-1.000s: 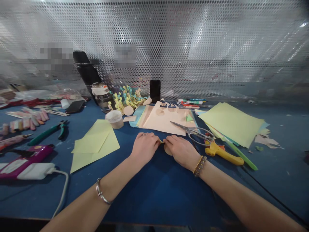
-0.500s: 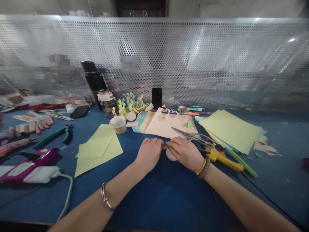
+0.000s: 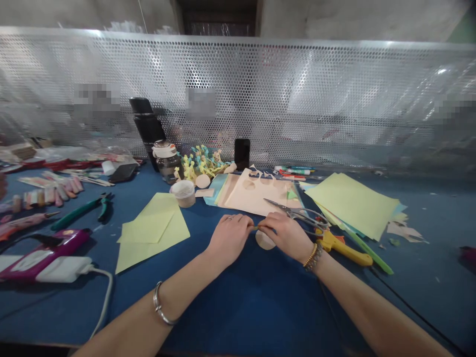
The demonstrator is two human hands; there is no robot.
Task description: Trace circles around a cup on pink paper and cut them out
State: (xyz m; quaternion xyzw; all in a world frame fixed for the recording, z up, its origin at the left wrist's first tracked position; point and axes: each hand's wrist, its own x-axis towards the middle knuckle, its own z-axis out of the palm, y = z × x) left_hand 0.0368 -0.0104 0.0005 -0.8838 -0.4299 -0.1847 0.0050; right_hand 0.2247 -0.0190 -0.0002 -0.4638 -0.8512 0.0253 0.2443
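Observation:
My left hand [image 3: 231, 239] and my right hand [image 3: 289, 233] meet over the blue table, fingertips closed from both sides on a small yellowish strip [image 3: 256, 228]. Most of this strip is hidden by the fingers, and its material cannot be made out. Under the right fingers a pale round paper disc [image 3: 265, 241] lies on the table, partly covered. Just beyond the right hand are open metal scissors [image 3: 293, 213], resting partly on a cream paper sheet [image 3: 249, 198] with round holes cut in it. A yellow-handled tool [image 3: 344, 247] lies beside the right wrist.
Yellow paper sheets lie left [image 3: 150, 230] and right [image 3: 357, 201]. A white tub [image 3: 183, 194], a jar [image 3: 166, 161], small paper flowers [image 3: 203, 161] and an upright phone [image 3: 242, 152] stand behind. Green pliers [image 3: 80, 212] and a purple power strip [image 3: 44, 255] are at left. Perforated metal panel [image 3: 238, 89] behind.
The camera view has tilted slightly. Both hands stay nearly in place, fingertips still together, and a little more of the yellowish strip and the disc shows between them.

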